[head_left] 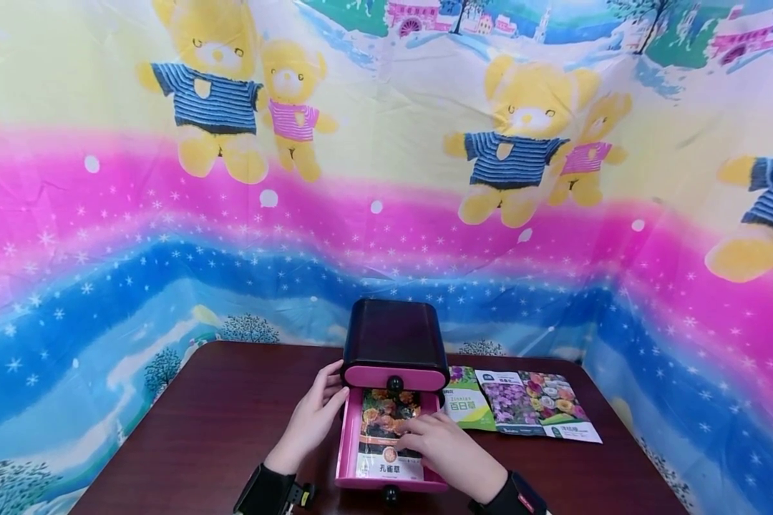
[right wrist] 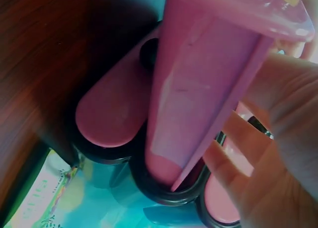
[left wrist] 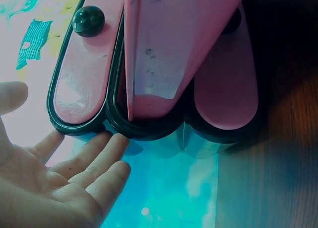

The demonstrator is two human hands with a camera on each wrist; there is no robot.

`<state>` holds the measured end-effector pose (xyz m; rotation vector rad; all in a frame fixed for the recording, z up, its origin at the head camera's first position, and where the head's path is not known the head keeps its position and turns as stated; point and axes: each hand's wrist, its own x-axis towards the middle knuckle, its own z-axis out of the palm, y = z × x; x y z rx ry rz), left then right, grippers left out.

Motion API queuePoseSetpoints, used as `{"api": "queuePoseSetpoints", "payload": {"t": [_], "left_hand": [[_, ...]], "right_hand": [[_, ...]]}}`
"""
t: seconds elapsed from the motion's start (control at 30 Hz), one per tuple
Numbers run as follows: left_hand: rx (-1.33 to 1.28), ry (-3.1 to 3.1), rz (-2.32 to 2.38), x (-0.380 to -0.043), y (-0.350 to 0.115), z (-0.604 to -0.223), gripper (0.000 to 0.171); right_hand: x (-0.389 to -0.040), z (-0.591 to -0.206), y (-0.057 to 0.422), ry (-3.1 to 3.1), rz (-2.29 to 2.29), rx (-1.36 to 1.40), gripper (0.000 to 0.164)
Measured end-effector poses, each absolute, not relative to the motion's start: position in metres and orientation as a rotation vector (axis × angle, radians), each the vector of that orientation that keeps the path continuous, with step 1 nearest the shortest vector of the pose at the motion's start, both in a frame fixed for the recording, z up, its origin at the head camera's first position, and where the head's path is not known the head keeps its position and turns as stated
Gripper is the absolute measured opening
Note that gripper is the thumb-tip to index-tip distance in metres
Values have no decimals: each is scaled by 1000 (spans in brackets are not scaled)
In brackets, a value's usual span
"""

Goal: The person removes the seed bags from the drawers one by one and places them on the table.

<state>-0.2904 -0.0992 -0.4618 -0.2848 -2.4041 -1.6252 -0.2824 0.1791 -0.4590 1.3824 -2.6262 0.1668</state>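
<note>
Flower packet inside pulled-out pink drawer of black-and-pink drawer unit.
Nearest: drawer juts from unit's front, packet face-up in it; right hand above, fingers fairly straight, loosely apart, tips resting on packet. Left hand spread, fingers against unit's left side. Top drawer above is closed, black knob on front. Right of unit, close together on the surface: other packets with flower photos. Behind unit: hanging backdrop printed with yellow bears, snowflakes, trees.
</note>
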Motion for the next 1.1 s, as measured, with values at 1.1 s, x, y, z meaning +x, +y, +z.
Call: {"api": "queuePoseSetpoints", "payload": {"t": [1.1], "left_hand": [[-319,-2387,-1625,-289,-100,-461,51]], "right_hand": [[-279,-458,181,-2832,307,1422,42]]}}
